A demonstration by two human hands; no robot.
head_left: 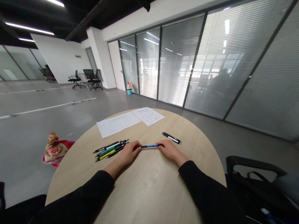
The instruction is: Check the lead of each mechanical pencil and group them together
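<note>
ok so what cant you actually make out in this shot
Head view, the only one:
The ends of the blue pen are covered by the left hand and right hand.
The lower pens in the pile are partly hidden by the pens lying over them.
The print on the paper sheets is too small to read.
The black bag is cut off by the right and bottom edges.

Beyond the blue pen, the left hand and right hand can pass over the tabletop to the paper sheets; a pen cluster blocks left, two pens right.
</note>
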